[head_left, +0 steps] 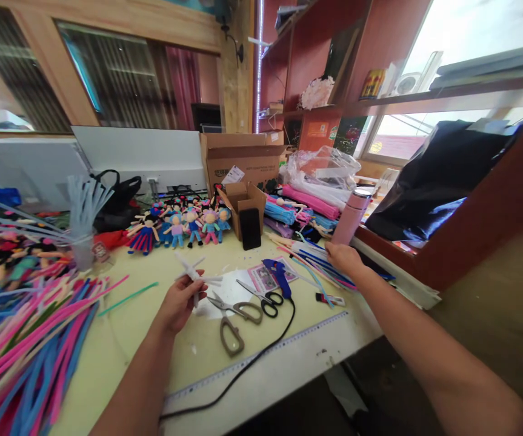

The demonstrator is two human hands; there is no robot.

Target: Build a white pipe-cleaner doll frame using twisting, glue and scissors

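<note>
left hand (180, 301) closes its grip on a white fuzzy pipe-cleaner figure (195, 277); right hand (343, 257) rests fingers on blue and pink pipe cleaners (322, 266) on the yellow counter (143, 315), grip state unclear.

The pile of pipe cleaners (25, 339) runs off the left edge, its far part blurred.

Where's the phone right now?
Head view, centre: the phone stands upright against the small open box, right of the dolls, beyond the scissors.
</note>
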